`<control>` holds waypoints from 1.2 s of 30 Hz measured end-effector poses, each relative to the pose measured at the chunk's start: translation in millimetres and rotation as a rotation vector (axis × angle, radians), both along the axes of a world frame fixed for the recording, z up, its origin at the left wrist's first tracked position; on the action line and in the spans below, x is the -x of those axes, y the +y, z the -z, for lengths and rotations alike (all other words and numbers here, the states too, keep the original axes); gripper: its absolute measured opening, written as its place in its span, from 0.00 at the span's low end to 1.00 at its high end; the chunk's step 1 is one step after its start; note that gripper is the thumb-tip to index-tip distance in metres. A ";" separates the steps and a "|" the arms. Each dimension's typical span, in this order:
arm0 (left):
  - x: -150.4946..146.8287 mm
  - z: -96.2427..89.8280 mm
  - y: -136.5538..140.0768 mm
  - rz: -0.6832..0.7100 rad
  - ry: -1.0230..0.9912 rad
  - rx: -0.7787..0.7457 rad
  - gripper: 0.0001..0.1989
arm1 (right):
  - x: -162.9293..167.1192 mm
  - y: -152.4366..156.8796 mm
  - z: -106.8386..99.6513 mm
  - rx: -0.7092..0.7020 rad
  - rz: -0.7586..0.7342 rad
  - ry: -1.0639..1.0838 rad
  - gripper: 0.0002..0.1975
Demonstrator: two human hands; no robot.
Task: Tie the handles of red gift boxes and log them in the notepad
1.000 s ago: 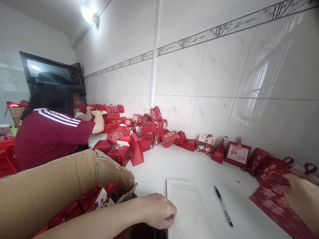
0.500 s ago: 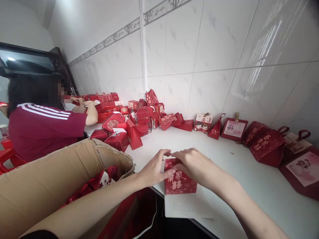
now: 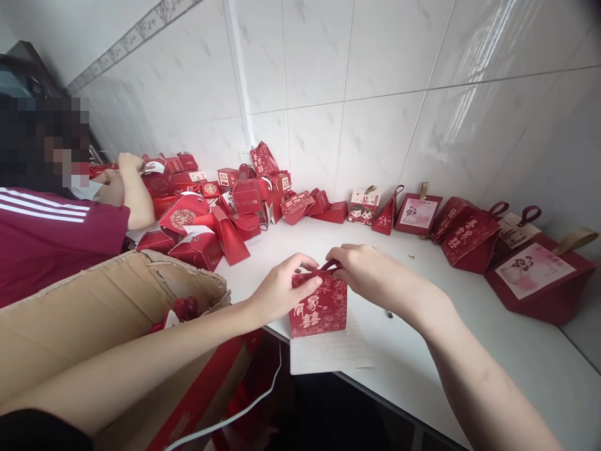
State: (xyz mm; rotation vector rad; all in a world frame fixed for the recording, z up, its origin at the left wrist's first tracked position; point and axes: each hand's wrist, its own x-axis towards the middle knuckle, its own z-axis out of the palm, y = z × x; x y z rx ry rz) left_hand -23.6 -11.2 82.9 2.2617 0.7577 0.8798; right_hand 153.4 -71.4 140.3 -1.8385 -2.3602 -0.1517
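A red gift box (image 3: 323, 307) with pale Chinese characters and a floral pattern stands near the table's front edge. My left hand (image 3: 286, 285) grips its upper left side, thumb on the front face and fingers behind the top edge. With bent fingers, my right hand (image 3: 364, 269) pinches a dark red ribbon handle (image 3: 331, 263) at the top of the box; its fingertips are partly hidden. Beneath the box lies a white sheet or pad (image 3: 323, 357) that reaches past the table edge.
A large cardboard carton (image 3: 84, 313) with red packaging inside stands at my left. Several red gift boxes (image 3: 190, 216) are piled at the back left, and more (image 3: 472, 235) line the tiled wall at right. A co-worker (image 3: 61, 219) sits at far left. A white cable (image 3: 239, 413) hangs below the table.
The view has turned right and down. My right hand now holds the ribbon handle up at the box's top, where earlier it covered the upper front. My left thumb has shifted up to the top edge.
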 end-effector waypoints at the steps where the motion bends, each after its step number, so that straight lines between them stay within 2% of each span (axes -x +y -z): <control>1: -3.1 1.4 0.3 -0.006 -0.031 0.016 0.07 | 0.2 0.2 0.1 -0.020 -0.012 0.009 0.09; 5: -5.9 13.0 4.3 -0.028 -0.150 0.096 0.05 | 2.0 -0.6 -2.9 -0.070 -0.094 0.099 0.09; 8: -2.4 17.9 6.3 -0.036 -0.172 0.069 0.05 | 4.0 0.5 -2.9 -0.120 -0.141 0.126 0.09; 12: -1.4 18.5 5.3 -0.039 -0.196 0.033 0.04 | 6.3 4.1 1.0 -0.177 -0.162 0.119 0.09; 18: 2.1 15.0 8.4 -0.010 -0.237 0.132 0.07 | 9.4 5.0 3.5 -0.220 -0.178 0.109 0.08; 22: 10.9 9.7 17.3 0.110 -0.402 0.325 0.20 | 10.7 4.4 6.7 -0.313 -0.268 0.231 0.12; 23: 11.7 8.9 18.7 0.121 -0.435 0.388 0.22 | 10.8 4.5 8.0 -0.352 -0.291 0.272 0.12; 25: 11.0 8.6 19.0 0.098 -0.451 0.435 0.18 | 11.0 5.5 10.5 -0.429 -0.333 0.353 0.10; 27: 8.1 9.6 16.9 0.066 -0.423 0.363 0.13 | 11.6 7.0 12.4 -0.478 -0.376 0.430 0.09; 30: 4.7 12.6 13.8 0.090 -0.386 0.211 0.20 | 13.7 8.6 13.1 -0.487 -0.427 0.544 0.08; 33: 5.5 15.1 14.4 0.142 -0.369 0.128 0.26 | 15.8 8.9 12.0 -0.445 -0.470 0.647 0.09; 36: 7.6 16.2 16.8 0.117 -0.385 0.097 0.21 | 15.7 9.5 11.2 -0.356 -0.476 0.723 0.08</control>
